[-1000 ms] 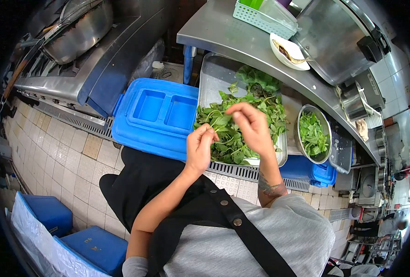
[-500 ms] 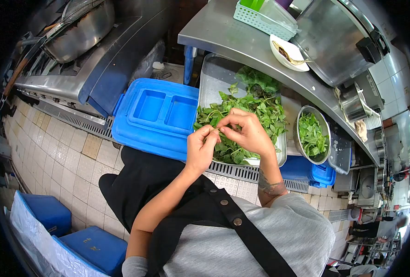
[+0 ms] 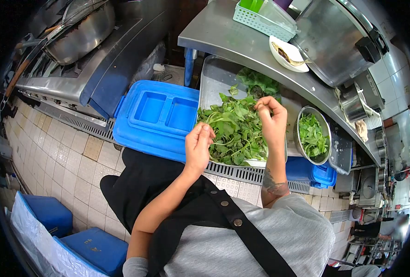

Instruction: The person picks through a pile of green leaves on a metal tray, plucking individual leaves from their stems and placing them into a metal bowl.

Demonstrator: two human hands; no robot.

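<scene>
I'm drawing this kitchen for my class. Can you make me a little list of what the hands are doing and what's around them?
Left hand: pinching a green sprig at the edge of the leaf pile
Right hand: fingers pinched together above the leaf pile, what they hold is too small to tell
Leaf pile: green leafy stems heaped in a metal tray
Metal bowl: right of the tray, holds picked leaves
Blue crate lid: left of the tray
White dish: on the steel counter above the tray

Blue crate lid [image 3: 157,117], white dish [image 3: 285,53], teal basket [image 3: 256,18].
</scene>
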